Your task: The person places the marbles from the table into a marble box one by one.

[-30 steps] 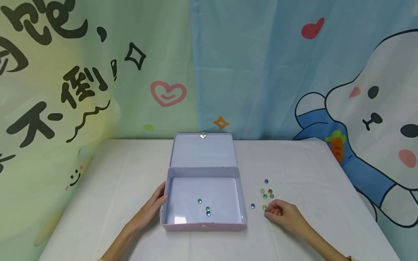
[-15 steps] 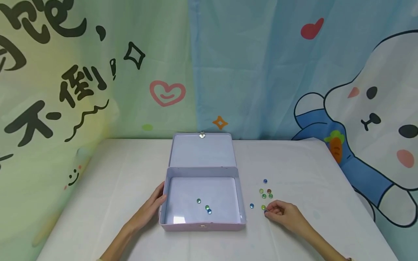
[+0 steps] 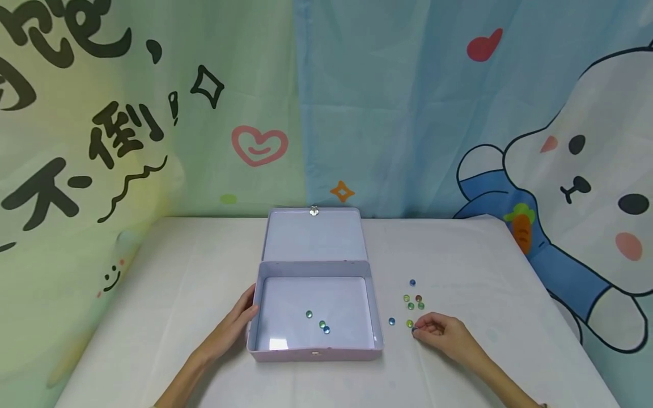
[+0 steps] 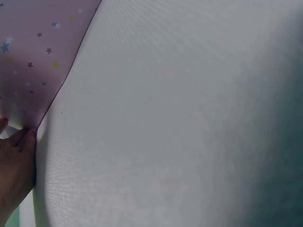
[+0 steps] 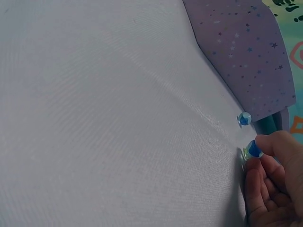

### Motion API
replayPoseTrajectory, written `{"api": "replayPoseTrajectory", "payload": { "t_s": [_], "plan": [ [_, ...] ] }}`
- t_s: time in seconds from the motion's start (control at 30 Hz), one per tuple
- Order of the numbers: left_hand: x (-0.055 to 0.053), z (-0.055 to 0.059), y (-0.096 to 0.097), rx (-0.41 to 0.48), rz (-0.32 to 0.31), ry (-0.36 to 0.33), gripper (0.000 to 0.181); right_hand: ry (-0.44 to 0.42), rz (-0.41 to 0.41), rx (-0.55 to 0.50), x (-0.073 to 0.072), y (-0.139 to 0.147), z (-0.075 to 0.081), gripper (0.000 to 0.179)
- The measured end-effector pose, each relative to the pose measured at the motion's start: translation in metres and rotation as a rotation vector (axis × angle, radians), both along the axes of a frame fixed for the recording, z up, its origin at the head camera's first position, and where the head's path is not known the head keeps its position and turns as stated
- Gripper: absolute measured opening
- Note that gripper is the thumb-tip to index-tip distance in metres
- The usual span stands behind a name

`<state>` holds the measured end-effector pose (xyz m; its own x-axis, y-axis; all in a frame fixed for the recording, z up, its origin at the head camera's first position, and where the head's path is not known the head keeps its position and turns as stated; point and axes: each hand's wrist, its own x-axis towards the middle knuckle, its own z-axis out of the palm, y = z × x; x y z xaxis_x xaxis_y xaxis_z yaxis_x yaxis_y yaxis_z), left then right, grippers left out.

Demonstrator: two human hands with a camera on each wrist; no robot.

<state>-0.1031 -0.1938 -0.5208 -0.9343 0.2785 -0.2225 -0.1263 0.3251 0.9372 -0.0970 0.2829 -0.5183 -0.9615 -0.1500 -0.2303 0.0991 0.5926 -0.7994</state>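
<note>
A pale purple box (image 3: pixel 315 355) stands on the table with its lid (image 3: pixel 314 235) raised at the back. Inside lie two green glass marbles (image 3: pixel 308 314) and a blue marble (image 3: pixel 327 330). My left hand (image 3: pixel 227 328) rests against the box's left side, thumb at the rim; in the left wrist view its fingertips meet the star-printed wall (image 4: pixel 40 56). To the right of the box, my right hand (image 3: pixel 446 335) pinches a blue marble (image 5: pixel 254 149) between thumb and fingers, low over the cloth. Right at those fingertips lies a yellow-green marble (image 3: pixel 410 323).
Beyond my right hand sits a loose group of marbles: green (image 3: pixel 410 306), yellow-green, red-brown (image 3: pixel 418 298), and a blue one (image 3: pixel 412 282) farthest back. Another blue marble (image 3: pixel 391 321) lies nearer the box. A white cloth (image 3: pixel 204 249) covers the table; a printed curtain (image 3: pixel 377 113) hangs behind.
The blue marble in the box has shifted slightly back and to the right beside a green one. Both hands stay in place; the head view drifts slightly.
</note>
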Motion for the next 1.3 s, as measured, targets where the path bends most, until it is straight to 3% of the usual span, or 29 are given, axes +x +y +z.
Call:
{"api": "replayPoseTrajectory", "payload": {
  "t_s": [1.07,1.3],
  "plan": [
    [0.0016,0.0019,0.0005,-0.007,-0.005,0.005,0.061,-0.036,-0.022,-0.010,-0.0006,-0.0007,0.0039,0.027],
    [0.0012,0.0016,0.0000,0.004,-0.006,0.010,0.059,-0.103,-0.041,-0.021,-0.0043,0.0023,0.0045,0.028]
  ]
}}
